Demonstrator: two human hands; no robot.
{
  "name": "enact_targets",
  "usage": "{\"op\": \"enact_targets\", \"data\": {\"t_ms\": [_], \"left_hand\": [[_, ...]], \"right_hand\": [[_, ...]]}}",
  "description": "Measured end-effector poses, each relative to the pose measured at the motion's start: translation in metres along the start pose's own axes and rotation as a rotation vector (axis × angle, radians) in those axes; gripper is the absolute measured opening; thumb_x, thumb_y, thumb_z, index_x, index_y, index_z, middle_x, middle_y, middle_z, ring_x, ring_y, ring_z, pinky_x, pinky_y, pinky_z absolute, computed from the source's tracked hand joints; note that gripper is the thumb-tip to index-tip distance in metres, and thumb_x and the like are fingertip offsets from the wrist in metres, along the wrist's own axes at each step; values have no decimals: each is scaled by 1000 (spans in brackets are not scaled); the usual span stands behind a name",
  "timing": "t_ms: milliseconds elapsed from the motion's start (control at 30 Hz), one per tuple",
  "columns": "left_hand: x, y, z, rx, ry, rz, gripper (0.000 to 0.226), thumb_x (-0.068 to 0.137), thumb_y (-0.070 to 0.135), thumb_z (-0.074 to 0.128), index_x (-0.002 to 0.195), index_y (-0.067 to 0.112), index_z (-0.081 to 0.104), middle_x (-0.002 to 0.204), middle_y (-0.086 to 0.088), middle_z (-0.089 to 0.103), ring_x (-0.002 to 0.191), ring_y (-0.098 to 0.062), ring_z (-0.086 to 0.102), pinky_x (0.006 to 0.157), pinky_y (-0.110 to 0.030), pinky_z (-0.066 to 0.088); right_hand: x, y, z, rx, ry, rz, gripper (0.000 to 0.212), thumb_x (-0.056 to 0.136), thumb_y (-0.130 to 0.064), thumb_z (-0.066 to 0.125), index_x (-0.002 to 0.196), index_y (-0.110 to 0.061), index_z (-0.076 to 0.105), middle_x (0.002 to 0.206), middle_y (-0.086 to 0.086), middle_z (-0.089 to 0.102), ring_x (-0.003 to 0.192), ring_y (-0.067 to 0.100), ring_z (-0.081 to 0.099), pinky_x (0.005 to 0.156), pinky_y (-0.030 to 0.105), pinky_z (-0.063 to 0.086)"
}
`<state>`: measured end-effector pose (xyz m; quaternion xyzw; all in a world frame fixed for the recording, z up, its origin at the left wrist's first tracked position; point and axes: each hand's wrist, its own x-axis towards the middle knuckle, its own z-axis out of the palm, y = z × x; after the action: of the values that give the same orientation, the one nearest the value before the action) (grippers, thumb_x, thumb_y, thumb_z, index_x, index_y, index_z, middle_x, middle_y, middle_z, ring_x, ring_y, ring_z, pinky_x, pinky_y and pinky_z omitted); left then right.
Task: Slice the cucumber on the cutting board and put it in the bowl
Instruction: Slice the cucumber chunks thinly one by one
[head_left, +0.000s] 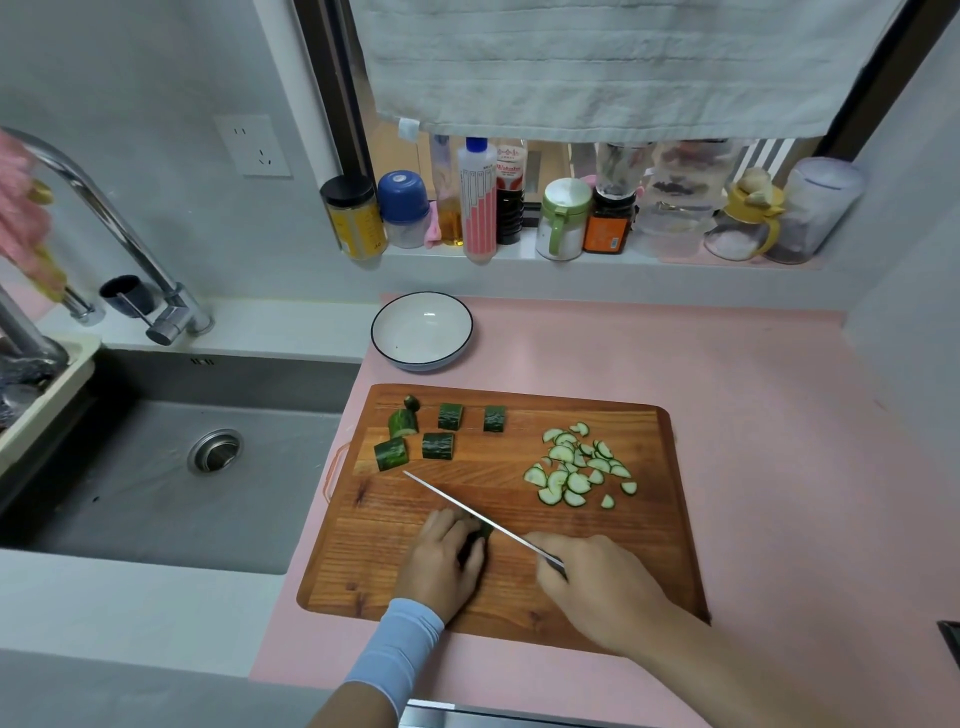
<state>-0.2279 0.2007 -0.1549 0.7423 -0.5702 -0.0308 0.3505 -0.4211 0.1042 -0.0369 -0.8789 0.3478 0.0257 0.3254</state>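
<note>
On the wooden cutting board (649, 545), near its front edge, the left hand (441, 556) curls over a dark cucumber piece (475, 540) and pins it down. The right hand (597, 582) grips the handle of a knife (467, 509), whose blade runs diagonally across the piece. Several cucumber chunks (438, 446) lie far left; thin slices (571, 467) are heaped far right. Beyond the board, a white bowl (415, 332) stands on the pink tabletop (753, 389).

The left hand (441, 558) covers most of a cucumber piece (482, 532), and the right hand (597, 587) hides the knife (467, 507) handle. A towel (597, 67) hides the tops of bottles (511, 208). A blurry pink thing (21, 218) is cut off at left.
</note>
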Motion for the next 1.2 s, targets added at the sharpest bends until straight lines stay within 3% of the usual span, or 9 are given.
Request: {"op": "enact_targets", "data": {"t_ms": [167, 733, 867, 1000, 1200], "left_hand": [[1, 1, 0, -14, -6, -14, 18, 86, 22, 59, 93, 9, 69, 93, 0, 60, 88, -16, 55, 85, -16, 42], [-3, 2, 3, -39, 14, -49, 13, 86, 19, 61, 94, 13, 69, 92, 2, 60, 87, -14, 55, 87, -11, 38], [-6, 1, 5, -38, 38, -55, 12, 86, 19, 61, 95, 13, 69, 93, 3, 60, 87, -14, 55, 88, -10, 37], [-6, 3, 6, -38, 71, -31, 16, 87, 20, 61, 99, 13, 70, 97, 1, 63, 90, -16, 57, 90, -14, 40], [-7, 3, 6, -54, 125, -19, 17, 87, 20, 62, 98, 10, 71, 100, -3, 67, 97, -18, 59, 97, -14, 40]], "right_hand": [[4, 0, -5, -4, -21, -4, 21, 98, -36, 41, 105, -33, 61, 76, -7, 66, 70, 16, 62, 70, 41, 55], [34, -6, 13, 53, -85, -26, 20, 96, -29, 42, 103, -27, 60, 71, -4, 62, 66, 15, 57, 72, 39, 53], [34, -5, 15, 51, -79, -37, 24, 96, -29, 42, 111, -30, 61, 73, -4, 64, 68, 16, 59, 73, 39, 54], [26, -4, 19, 4, -14, -52, 36, 99, -31, 43, 132, -35, 56, 91, 0, 73, 82, 20, 67, 78, 37, 54], [6, 5, 18, -30, 13, -93, 38, 100, -36, 41, 136, -40, 52, 90, -4, 73, 82, 18, 67, 76, 38, 55]]}}
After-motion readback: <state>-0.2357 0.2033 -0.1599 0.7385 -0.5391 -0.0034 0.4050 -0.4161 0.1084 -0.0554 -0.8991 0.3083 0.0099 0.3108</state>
